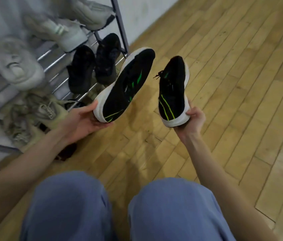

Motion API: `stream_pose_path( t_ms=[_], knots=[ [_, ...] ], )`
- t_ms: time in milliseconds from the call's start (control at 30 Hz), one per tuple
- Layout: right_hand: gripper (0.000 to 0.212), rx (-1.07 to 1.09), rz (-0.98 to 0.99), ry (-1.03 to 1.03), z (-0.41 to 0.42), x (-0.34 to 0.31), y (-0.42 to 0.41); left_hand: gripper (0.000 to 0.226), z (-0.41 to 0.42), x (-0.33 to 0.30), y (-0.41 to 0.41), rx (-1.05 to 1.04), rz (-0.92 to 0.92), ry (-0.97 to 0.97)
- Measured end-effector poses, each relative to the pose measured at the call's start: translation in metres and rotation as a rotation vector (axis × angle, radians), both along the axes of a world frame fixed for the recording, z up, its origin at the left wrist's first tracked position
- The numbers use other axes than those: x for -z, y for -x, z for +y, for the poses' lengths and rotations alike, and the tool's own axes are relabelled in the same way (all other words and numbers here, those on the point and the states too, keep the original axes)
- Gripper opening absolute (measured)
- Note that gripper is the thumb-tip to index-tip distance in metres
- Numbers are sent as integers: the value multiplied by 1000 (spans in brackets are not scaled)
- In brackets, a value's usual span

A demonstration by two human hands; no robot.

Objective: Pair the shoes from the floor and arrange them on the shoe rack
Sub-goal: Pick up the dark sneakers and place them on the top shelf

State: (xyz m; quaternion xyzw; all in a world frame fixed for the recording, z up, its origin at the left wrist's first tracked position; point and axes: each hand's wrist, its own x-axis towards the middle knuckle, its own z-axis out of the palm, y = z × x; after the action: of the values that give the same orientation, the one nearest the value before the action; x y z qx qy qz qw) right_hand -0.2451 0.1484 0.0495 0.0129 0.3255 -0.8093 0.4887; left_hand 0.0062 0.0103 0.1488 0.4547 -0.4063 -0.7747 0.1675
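Observation:
I hold two matching black sneakers with green stripes and white soles above the wooden floor. My left hand (85, 121) grips the heel of the left sneaker (125, 86), whose toe points up toward the shoe rack (120, 21). My right hand (192, 119) grips the heel of the right sneaker (173, 89), toe pointing away from me. The two shoes are apart, side by side. The metal rack stands at the upper left.
On the rack sit a pair of black shoes (93, 63), pale grey-white sneakers (62, 32) on the upper tiers and beige laced shoes (34, 115) low down. My knees in blue trousers (120, 211) fill the bottom. Parquet floor (241, 84) stretches to the right.

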Motion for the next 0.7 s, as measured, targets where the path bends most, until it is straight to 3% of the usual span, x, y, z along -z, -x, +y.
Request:
stream_pose_path(
  t_ms=[100,167,467,567,700],
  knots=[
    [69,-77,88,102,-14,-26,-9,39,-1,-20,-26,-82,99,68],
    [74,-116,170,126,-24,-45,-17,37,-1,-34,-41,-105,181,95],
    [74,-119,537,218,-52,-118,-68,73,0,-87,-68,-106,416,147],
    [83,-37,764,253,-63,-141,-86,76,-1,-102,-66,-161,474,175],
    [91,-5,896,417,-79,-174,-105,61,-5,-119,-69,-172,574,181]
  ],
)
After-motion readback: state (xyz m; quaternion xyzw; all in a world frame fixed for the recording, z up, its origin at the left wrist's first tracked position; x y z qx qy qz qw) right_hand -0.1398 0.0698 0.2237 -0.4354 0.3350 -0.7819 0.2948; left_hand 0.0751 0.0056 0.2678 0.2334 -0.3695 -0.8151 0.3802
